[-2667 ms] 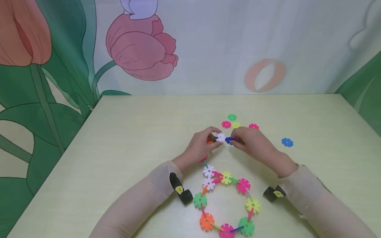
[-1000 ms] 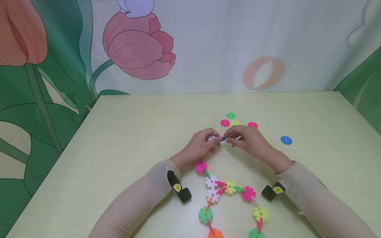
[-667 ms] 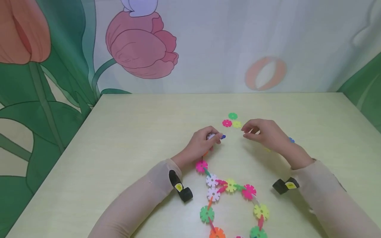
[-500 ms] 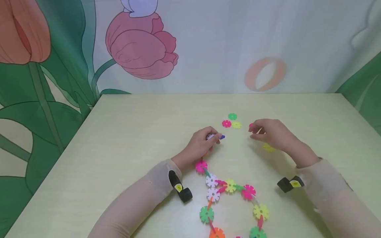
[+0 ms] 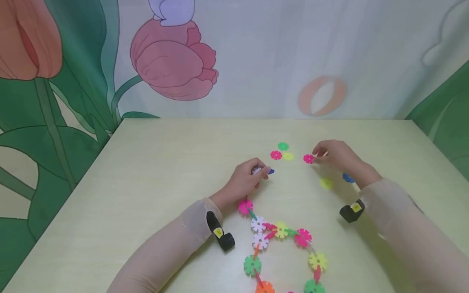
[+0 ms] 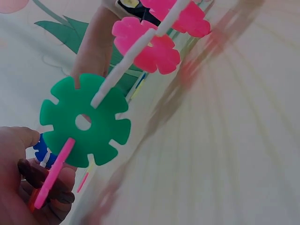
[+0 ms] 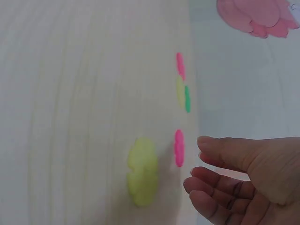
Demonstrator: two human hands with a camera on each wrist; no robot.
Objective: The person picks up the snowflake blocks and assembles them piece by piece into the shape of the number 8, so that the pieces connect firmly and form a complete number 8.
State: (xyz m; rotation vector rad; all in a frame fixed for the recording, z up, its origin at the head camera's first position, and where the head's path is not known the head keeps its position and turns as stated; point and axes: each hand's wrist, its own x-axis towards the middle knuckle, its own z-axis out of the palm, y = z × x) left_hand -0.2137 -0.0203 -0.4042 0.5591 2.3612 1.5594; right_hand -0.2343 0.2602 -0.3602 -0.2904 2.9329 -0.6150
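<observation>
My left hand grips the upper end of a chain of interlocking plastic snowflake discs. A white disc shows between its fingers, and a blue disc sticks out past the fingertips. From this hand the chain runs down through a pink disc to a ring of colourful discs on the table. A green disc hangs close to the left hand in the left wrist view. My right hand hovers with thumb and fingers apart, fingertips right at a loose pink disc; nothing is between them.
Loose discs lie on the pale table: green, pink and yellow together at the back, another yellow disc and a blue disc under the right arm. A flower-printed backdrop stands behind.
My right hand has let go of the blue disc and moved right to the loose pink disc. The blue disc now stays with the left hand. The ring has shifted toward the near edge.
</observation>
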